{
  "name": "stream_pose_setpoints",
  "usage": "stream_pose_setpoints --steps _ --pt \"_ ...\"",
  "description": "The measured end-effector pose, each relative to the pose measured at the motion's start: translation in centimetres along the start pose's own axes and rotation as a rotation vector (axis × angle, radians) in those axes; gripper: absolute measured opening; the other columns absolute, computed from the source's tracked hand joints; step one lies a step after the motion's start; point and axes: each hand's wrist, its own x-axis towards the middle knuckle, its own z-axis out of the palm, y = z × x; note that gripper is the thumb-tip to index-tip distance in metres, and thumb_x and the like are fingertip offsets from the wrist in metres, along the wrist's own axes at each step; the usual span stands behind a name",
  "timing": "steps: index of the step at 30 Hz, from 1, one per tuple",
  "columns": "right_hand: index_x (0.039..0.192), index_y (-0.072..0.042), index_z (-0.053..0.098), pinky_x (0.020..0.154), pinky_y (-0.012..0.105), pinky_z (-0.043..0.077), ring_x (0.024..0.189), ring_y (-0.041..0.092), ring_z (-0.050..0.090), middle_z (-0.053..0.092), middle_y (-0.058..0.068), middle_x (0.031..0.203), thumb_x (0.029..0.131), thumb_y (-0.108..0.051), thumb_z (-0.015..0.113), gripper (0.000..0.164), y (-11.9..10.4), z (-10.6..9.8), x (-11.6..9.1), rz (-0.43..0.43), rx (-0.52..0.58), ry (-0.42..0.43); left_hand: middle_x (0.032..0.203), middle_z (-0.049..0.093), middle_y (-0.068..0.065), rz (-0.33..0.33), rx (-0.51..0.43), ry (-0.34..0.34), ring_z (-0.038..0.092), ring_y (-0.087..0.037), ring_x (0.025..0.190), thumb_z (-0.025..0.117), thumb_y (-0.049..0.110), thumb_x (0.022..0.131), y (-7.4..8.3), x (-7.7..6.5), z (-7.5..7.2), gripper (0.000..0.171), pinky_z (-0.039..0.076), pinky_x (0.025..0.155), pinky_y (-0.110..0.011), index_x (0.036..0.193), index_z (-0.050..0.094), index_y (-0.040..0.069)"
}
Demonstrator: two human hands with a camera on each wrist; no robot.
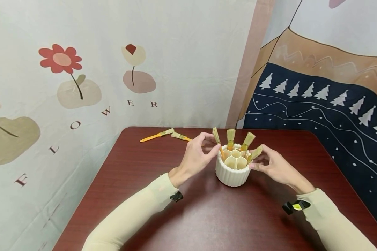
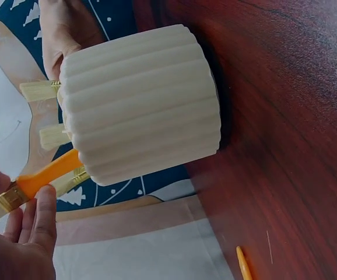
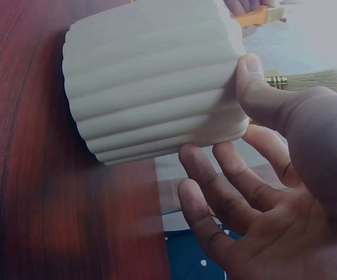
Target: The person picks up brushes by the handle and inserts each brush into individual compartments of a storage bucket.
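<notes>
Two-handed: pinches an orange-handled bristle brush in left fingers, grips a cream fluted cylindrical holder in right fingers, with room toward both side edges of the reddish-brown worktop.

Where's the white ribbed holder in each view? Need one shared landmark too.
Head: white ribbed holder right of centre, below mid-height.
Left wrist: upper half, left of centre, turned sideways.
Right wrist: upper left, cut by the top edge.
Shared landmark: red-brown tabletop.

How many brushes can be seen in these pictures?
6: four brushes in the cream holder, two on the table beyond, one partly hidden by the left hand.
</notes>
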Motion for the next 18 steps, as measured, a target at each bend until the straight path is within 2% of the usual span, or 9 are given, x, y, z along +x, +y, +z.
stream_pose_setpoints --steps 10,18 --pt "0.140 -0.008 0.064 0.092 0.020 0.064 0.124 0.031 0.078 0.071 0.025 0.158 0.103 -0.023 0.090 0.048 0.41 0.13 -0.19 0.018 -0.027 -0.012 0.125 0.085 -0.014 -0.096 0.090 -0.102 0.086 -0.026 0.113 0.084 0.014 0.108 -0.67 -0.24 0.67 0.027 0.070 0.096 -0.026 0.131 0.072 0.005" --pt "0.139 -0.010 0.064 0.094 0.018 0.064 0.123 0.029 0.079 0.073 0.023 0.156 0.104 -0.025 0.091 0.047 0.12 0.04 -0.15 0.030 -0.017 -0.006 0.121 0.086 -0.012 -0.091 0.145 -0.126 0.085 -0.024 0.108 0.084 0.017 0.108 -0.70 -0.18 0.69 0.026 0.069 0.095 -0.028 0.129 0.074 0.006"
